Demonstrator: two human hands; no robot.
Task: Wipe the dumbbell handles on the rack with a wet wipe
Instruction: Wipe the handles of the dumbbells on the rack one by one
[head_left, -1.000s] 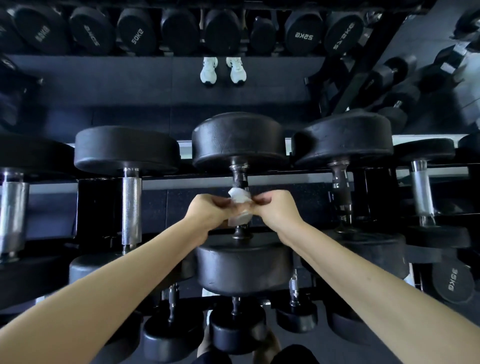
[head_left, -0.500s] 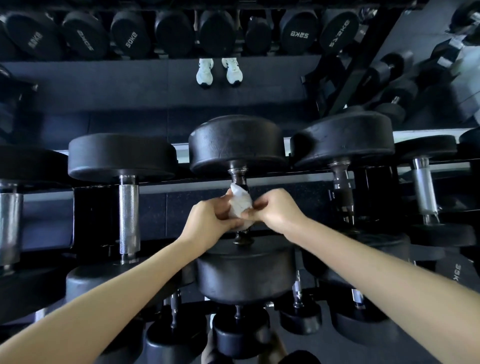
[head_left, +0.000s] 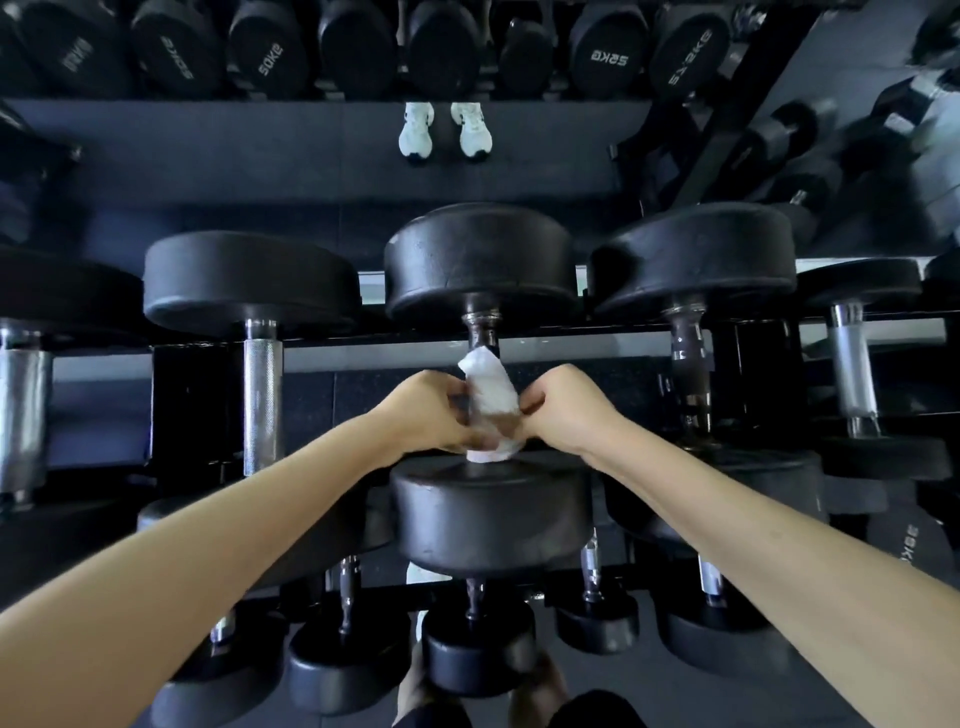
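While I leaned over the rack (head_left: 363, 358), my left hand (head_left: 426, 410) and right hand (head_left: 563, 410) each pinched one side of the white wet wipe (head_left: 488, 379). It was wrapped round the middle dumbbell (head_left: 480, 260) handle (head_left: 482, 327), between its black heads, with a chrome-handled dumbbell (head_left: 262, 395) just to the left.

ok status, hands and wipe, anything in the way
Both on the wipe: left hand, right hand. It wraps the handle of the middle dumbbell, top end bare. Nothing in the way.
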